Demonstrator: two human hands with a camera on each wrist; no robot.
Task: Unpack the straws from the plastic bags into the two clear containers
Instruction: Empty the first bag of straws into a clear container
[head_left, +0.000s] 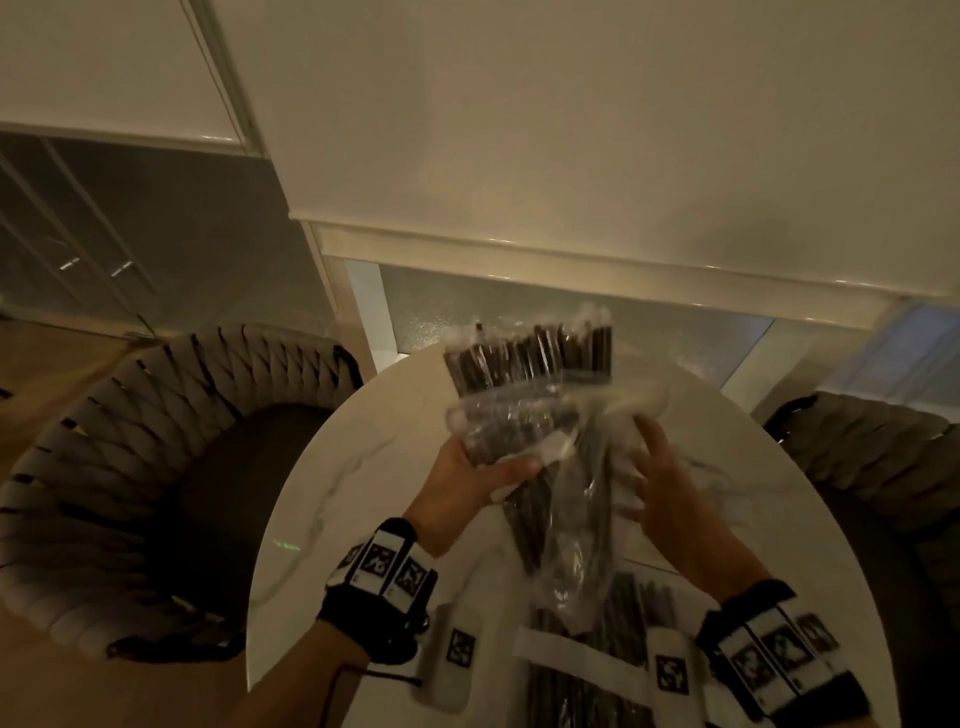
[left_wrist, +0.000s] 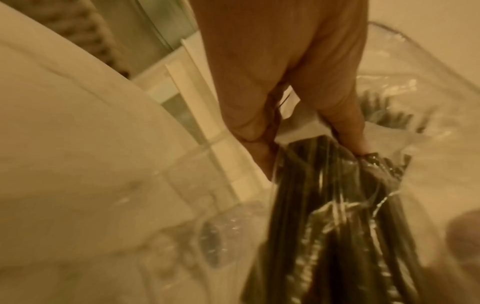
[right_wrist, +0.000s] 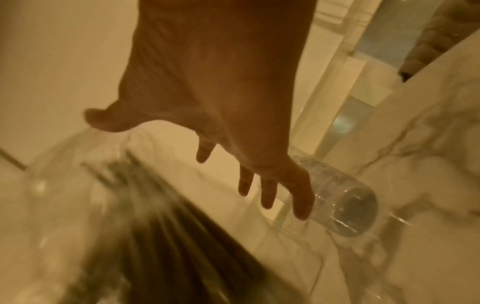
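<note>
My left hand (head_left: 498, 467) grips a bunch of clear plastic bags of dark straws (head_left: 524, 364), lifted over the white marble table (head_left: 363, 467). One long bag (head_left: 571, 525) hangs down from this grip. In the left wrist view, the left hand (left_wrist: 309, 144) pinches the crinkled plastic around the dark straws (left_wrist: 324, 226). My right hand (head_left: 649, 467) is open with fingers spread, against the loose plastic on the right of the bunch. The right wrist view shows the right hand (right_wrist: 207, 133) holding nothing, above a clear container (right_wrist: 345, 205) on the table, with the blurred straws (right_wrist: 168, 236) beside it.
More bags of dark straws (head_left: 587, 675) lie on the table close to me. A woven chair (head_left: 130, 467) stands at the left of the table and another chair (head_left: 883, 452) at the right. A white wall lies behind.
</note>
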